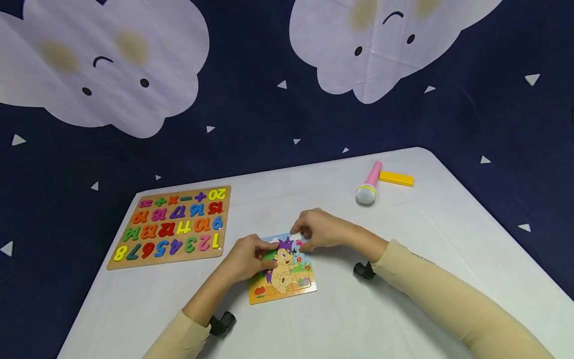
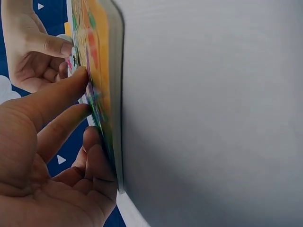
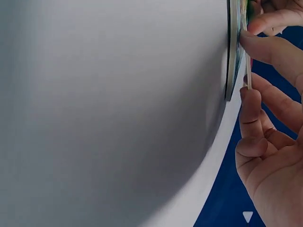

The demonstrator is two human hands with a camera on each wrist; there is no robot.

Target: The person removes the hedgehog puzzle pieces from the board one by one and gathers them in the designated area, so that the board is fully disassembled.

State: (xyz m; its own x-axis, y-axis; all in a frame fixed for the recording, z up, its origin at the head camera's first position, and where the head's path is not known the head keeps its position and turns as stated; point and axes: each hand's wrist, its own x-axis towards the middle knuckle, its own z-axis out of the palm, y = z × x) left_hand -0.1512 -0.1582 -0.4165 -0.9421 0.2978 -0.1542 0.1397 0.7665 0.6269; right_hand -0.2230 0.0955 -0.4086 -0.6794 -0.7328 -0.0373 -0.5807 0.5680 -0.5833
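A picture puzzle (image 1: 281,287) of a purple-haired hedgehog lies on the white table in front of me. My right hand (image 1: 325,230) pinches a thin puzzle piece (image 1: 295,245), light blue with a pink flower, over the puzzle's upper right. In the right wrist view the piece (image 3: 249,71) shows edge-on between thumb and fingers, tilted above the puzzle's edge. My left hand (image 1: 245,259) rests at the puzzle's left side. Its index finger and thumb reach onto the picture near the hedgehog's head, and the other fingers are bent beside the edge in the left wrist view.
A wooden number board (image 1: 169,227) with coloured numerals lies at the left. Toward the back right are a pink toy microphone (image 1: 369,183) and a yellow block (image 1: 396,179). Behind the table's far edge hangs a dark blue cloth (image 1: 251,99) with clouds and triangles.
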